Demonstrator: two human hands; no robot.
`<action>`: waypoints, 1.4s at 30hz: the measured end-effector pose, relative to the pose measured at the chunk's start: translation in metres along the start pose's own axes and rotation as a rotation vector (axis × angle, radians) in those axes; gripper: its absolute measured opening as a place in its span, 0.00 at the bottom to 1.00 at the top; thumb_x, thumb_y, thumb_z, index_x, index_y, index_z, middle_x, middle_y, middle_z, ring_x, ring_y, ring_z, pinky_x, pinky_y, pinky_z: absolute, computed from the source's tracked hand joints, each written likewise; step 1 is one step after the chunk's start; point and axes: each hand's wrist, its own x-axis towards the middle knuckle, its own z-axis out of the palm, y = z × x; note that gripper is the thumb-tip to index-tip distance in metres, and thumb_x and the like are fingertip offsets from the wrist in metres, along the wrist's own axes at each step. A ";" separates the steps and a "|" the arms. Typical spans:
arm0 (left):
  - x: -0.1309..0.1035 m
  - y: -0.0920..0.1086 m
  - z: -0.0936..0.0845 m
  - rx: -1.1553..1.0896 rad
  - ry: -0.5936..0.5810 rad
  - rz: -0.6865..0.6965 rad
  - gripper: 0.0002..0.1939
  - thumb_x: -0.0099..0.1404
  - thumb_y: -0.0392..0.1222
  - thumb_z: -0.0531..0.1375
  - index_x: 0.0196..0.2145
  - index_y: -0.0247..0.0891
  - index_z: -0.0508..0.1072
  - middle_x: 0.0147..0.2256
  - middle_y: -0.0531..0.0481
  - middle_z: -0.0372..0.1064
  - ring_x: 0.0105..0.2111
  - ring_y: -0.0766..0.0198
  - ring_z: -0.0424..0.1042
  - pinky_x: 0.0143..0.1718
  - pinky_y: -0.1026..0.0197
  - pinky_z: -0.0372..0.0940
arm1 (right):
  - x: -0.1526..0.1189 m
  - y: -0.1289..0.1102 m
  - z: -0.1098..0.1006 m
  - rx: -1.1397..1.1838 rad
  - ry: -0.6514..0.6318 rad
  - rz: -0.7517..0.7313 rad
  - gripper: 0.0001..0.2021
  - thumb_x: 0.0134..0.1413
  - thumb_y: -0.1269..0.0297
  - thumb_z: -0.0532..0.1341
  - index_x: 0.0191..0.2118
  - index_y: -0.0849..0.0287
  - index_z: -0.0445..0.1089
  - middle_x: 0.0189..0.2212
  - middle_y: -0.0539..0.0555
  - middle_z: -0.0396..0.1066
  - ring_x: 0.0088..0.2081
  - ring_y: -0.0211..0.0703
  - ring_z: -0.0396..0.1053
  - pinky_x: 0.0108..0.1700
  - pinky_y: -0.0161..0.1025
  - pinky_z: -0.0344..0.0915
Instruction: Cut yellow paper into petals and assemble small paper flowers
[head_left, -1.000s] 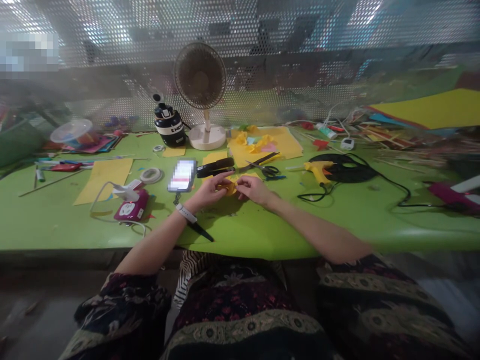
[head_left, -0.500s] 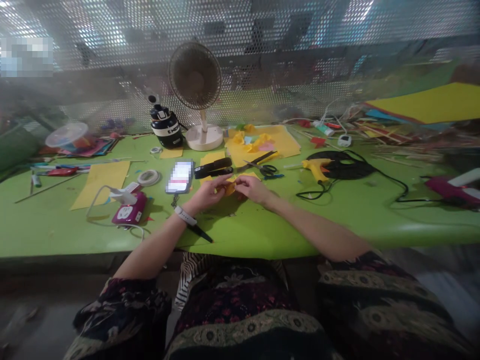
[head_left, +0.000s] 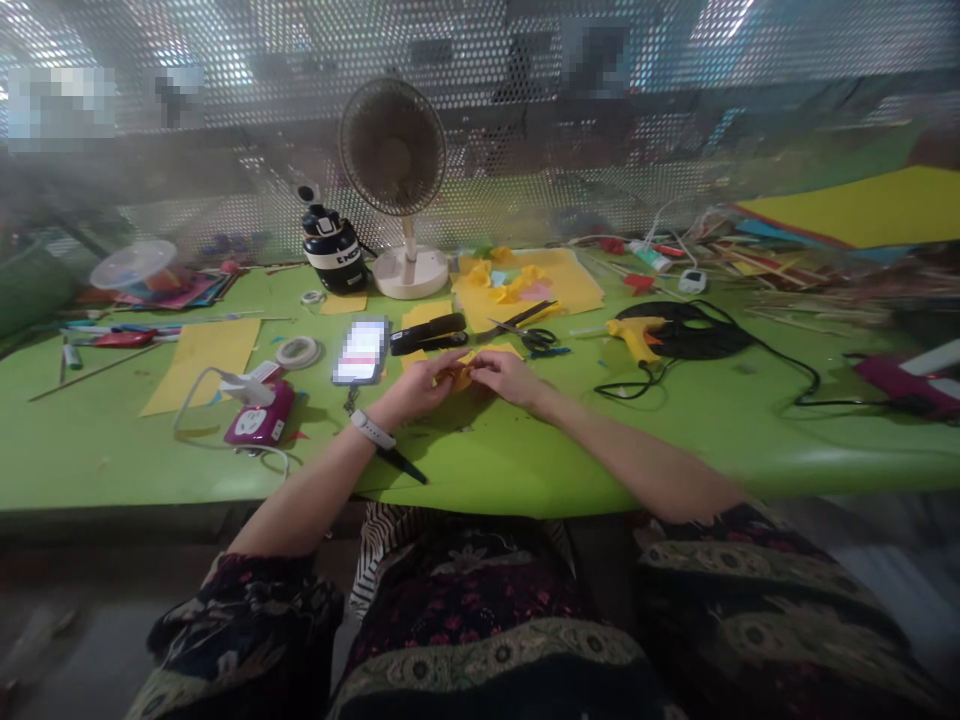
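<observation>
Paper [head_left: 463, 374] sits between my left hand [head_left: 425, 386] and right hand [head_left: 505, 378], both pinching it, inward of the bench's [head_left: 495, 470] front edge.

Matt paper piece [head_left: 462, 378], smooth glossy tabletop [head_left: 510, 470], plastic glue gun [head_left: 637, 341]

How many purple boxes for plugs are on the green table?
2 that I see: one purple box left of the left hand, and another purple box at the picture's right edge, blurry. Others may be hidden.
</observation>
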 end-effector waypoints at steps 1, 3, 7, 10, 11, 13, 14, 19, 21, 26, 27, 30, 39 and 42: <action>0.000 0.000 0.000 -0.001 0.005 -0.002 0.28 0.63 0.31 0.55 0.62 0.38 0.67 0.52 0.41 0.76 0.51 0.57 0.76 0.56 0.50 0.68 | 0.000 0.000 0.000 0.002 -0.001 0.009 0.05 0.56 0.75 0.60 0.32 0.59 0.72 0.23 0.49 0.75 0.24 0.35 0.71 0.29 0.33 0.69; 0.000 -0.001 0.000 0.002 0.013 0.003 0.28 0.63 0.30 0.55 0.61 0.38 0.67 0.52 0.40 0.76 0.51 0.57 0.76 0.56 0.50 0.68 | 0.000 -0.001 0.000 0.001 -0.004 0.023 0.06 0.56 0.75 0.59 0.32 0.59 0.71 0.23 0.49 0.74 0.24 0.35 0.71 0.29 0.33 0.69; 0.000 -0.001 0.001 0.014 0.017 0.033 0.28 0.64 0.31 0.55 0.62 0.37 0.67 0.51 0.41 0.77 0.49 0.59 0.77 0.54 0.52 0.70 | 0.000 0.000 0.000 -0.014 -0.004 0.021 0.06 0.56 0.75 0.59 0.32 0.59 0.72 0.22 0.49 0.74 0.24 0.36 0.71 0.29 0.34 0.69; 0.000 -0.002 0.001 0.022 0.025 0.066 0.28 0.64 0.31 0.55 0.62 0.38 0.67 0.48 0.42 0.78 0.47 0.60 0.78 0.51 0.55 0.72 | 0.001 0.002 0.000 -0.022 -0.002 0.006 0.06 0.55 0.75 0.59 0.32 0.59 0.72 0.23 0.49 0.74 0.24 0.37 0.71 0.29 0.34 0.69; 0.000 -0.002 0.001 0.023 0.028 0.077 0.28 0.64 0.31 0.55 0.62 0.38 0.67 0.48 0.42 0.78 0.46 0.60 0.78 0.51 0.55 0.72 | 0.002 0.003 0.000 -0.030 0.003 -0.002 0.06 0.55 0.75 0.60 0.32 0.60 0.72 0.24 0.50 0.74 0.24 0.37 0.71 0.28 0.34 0.69; 0.001 -0.004 0.001 0.012 0.032 0.092 0.28 0.64 0.32 0.55 0.62 0.38 0.67 0.48 0.42 0.79 0.46 0.60 0.79 0.50 0.55 0.73 | 0.003 0.005 0.000 -0.044 0.017 -0.015 0.06 0.54 0.76 0.60 0.32 0.60 0.72 0.24 0.49 0.74 0.24 0.36 0.71 0.28 0.34 0.68; 0.001 -0.004 0.001 0.002 0.034 0.094 0.27 0.64 0.32 0.55 0.62 0.37 0.67 0.48 0.41 0.79 0.46 0.60 0.79 0.50 0.55 0.73 | 0.004 0.005 0.000 -0.045 0.022 -0.017 0.06 0.53 0.76 0.60 0.32 0.60 0.72 0.24 0.49 0.75 0.24 0.36 0.71 0.28 0.34 0.68; 0.000 -0.008 0.004 -0.113 0.066 0.080 0.29 0.65 0.32 0.56 0.64 0.38 0.64 0.50 0.39 0.77 0.49 0.57 0.77 0.52 0.52 0.72 | 0.005 0.009 0.000 -0.038 0.022 -0.052 0.03 0.52 0.73 0.63 0.31 0.58 0.70 0.23 0.47 0.73 0.23 0.36 0.70 0.28 0.34 0.68; 0.000 -0.008 0.005 -0.168 0.083 0.062 0.30 0.64 0.32 0.58 0.64 0.40 0.64 0.52 0.39 0.76 0.52 0.55 0.76 0.52 0.52 0.72 | 0.005 0.009 0.000 -0.027 0.019 -0.054 0.04 0.53 0.72 0.64 0.30 0.58 0.69 0.22 0.47 0.72 0.22 0.36 0.70 0.27 0.34 0.68; 0.001 -0.007 0.004 -0.143 0.176 -0.020 0.28 0.62 0.33 0.62 0.60 0.40 0.68 0.50 0.39 0.75 0.51 0.55 0.75 0.48 0.54 0.73 | 0.004 0.007 -0.001 0.012 0.015 -0.026 0.06 0.56 0.67 0.65 0.31 0.59 0.68 0.23 0.49 0.75 0.21 0.35 0.71 0.23 0.31 0.66; 0.002 -0.006 0.003 -0.132 0.194 -0.040 0.26 0.61 0.33 0.62 0.57 0.38 0.70 0.48 0.40 0.76 0.49 0.55 0.75 0.47 0.54 0.74 | 0.004 0.007 -0.001 0.016 0.014 -0.026 0.06 0.56 0.66 0.66 0.31 0.59 0.68 0.24 0.49 0.75 0.21 0.35 0.71 0.22 0.30 0.66; 0.002 -0.006 0.003 -0.211 0.199 -0.093 0.18 0.62 0.36 0.61 0.51 0.35 0.74 0.44 0.40 0.76 0.43 0.58 0.77 0.43 0.54 0.75 | 0.004 0.007 -0.003 0.021 -0.002 -0.023 0.06 0.57 0.65 0.65 0.33 0.60 0.68 0.25 0.50 0.75 0.20 0.34 0.72 0.21 0.29 0.66; 0.004 -0.003 0.007 -0.545 0.175 -0.230 0.14 0.61 0.38 0.64 0.46 0.33 0.75 0.42 0.43 0.78 0.39 0.62 0.78 0.44 0.55 0.75 | 0.008 0.021 -0.005 -0.343 0.248 -0.450 0.14 0.55 0.62 0.64 0.46 0.57 0.66 0.41 0.56 0.75 0.37 0.45 0.75 0.39 0.44 0.76; 0.004 -0.002 0.008 -0.612 0.179 -0.276 0.14 0.60 0.38 0.65 0.44 0.32 0.76 0.39 0.43 0.78 0.36 0.62 0.78 0.42 0.55 0.75 | 0.007 0.021 -0.004 -0.498 0.336 -0.662 0.09 0.57 0.65 0.62 0.44 0.55 0.67 0.45 0.58 0.73 0.46 0.50 0.73 0.48 0.49 0.74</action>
